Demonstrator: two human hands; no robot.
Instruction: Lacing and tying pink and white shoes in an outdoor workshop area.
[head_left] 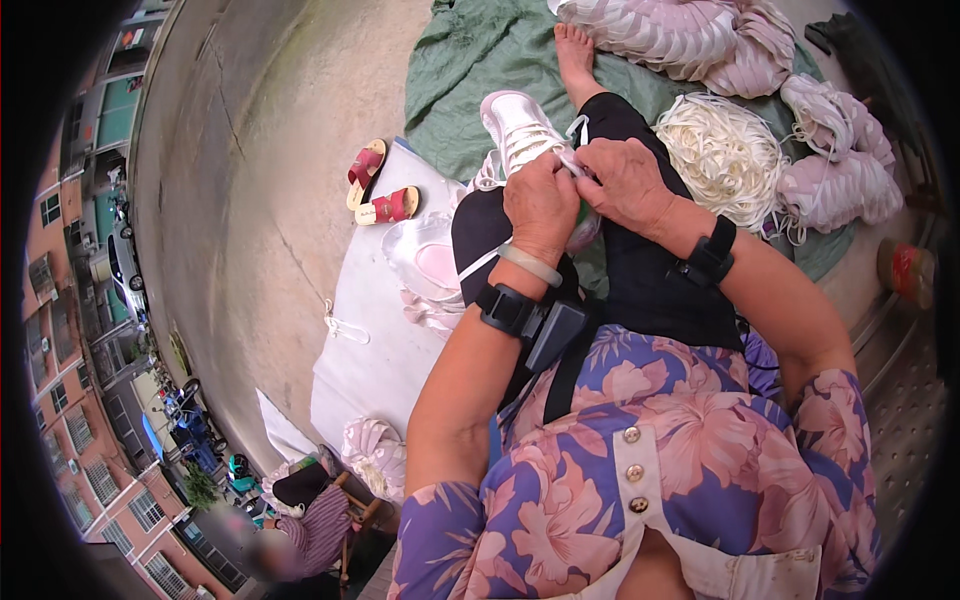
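A pale pink and white shoe with white lacing across its front lies over my lap, toe pointing away from me. My left hand is closed at the shoe's near end, fingertips pinched on a white shoelace. Close beside it, my right hand has its fingers bent together on the same lace. The fingertips of both hands nearly meet, and the exact grip between them is partly hidden. A loop of lace stands up just beyond my right fingers.
A heap of white laces lies on a green cloth at right. Bundled shoe uppers sit beyond it. Red sandals and a white sheet are at left. A jar stands far right; another person sits lower left.
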